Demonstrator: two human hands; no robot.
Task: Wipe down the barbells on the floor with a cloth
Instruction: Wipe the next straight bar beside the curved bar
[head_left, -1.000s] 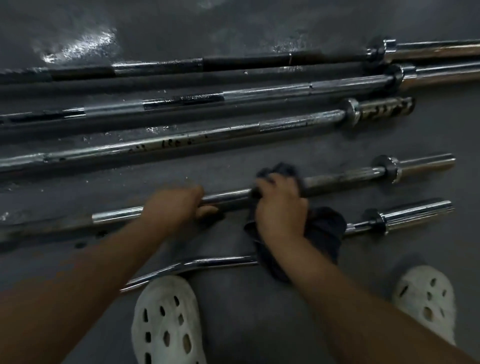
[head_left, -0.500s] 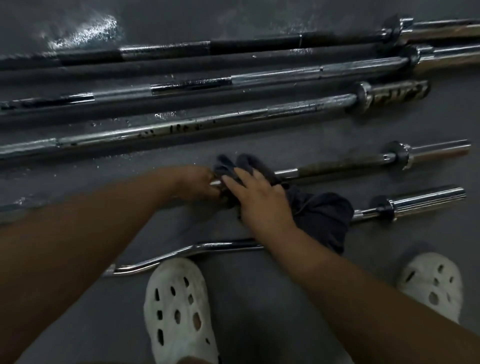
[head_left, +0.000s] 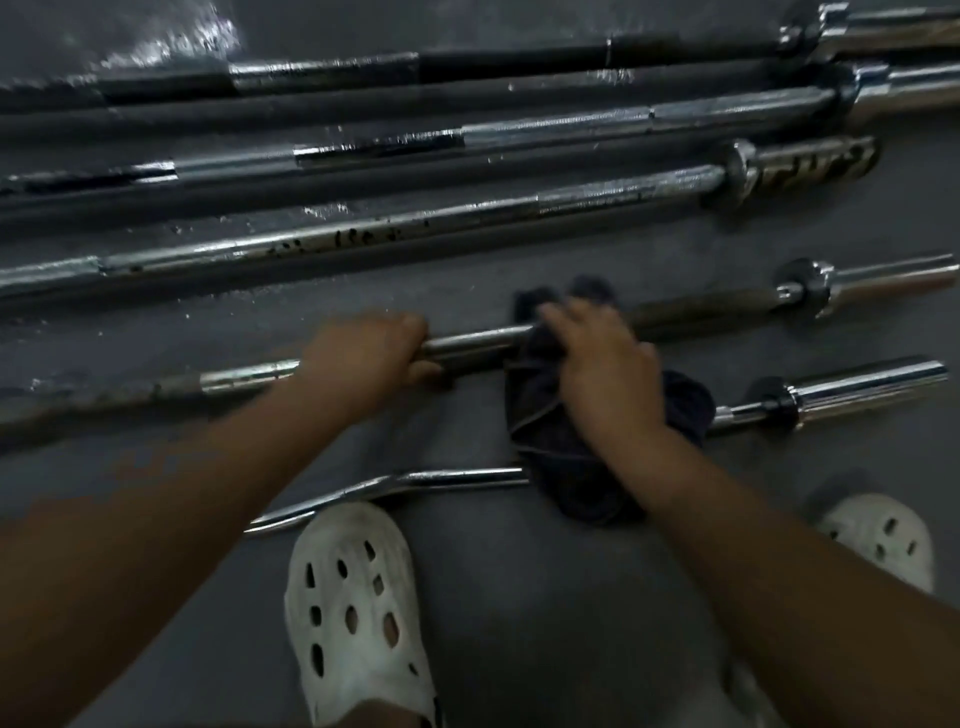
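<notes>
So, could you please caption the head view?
Right hand holds a dark cloth on a barbell that the left hand grips.

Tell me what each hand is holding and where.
The left hand grips the barbell by its bare shaft. The right hand holds the dark cloth against that shaft, just to the right.

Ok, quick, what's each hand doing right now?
Left hand: closed, gripping the barbell shaft.
Right hand: closed, holding the dark cloth against that same barbell.
</notes>
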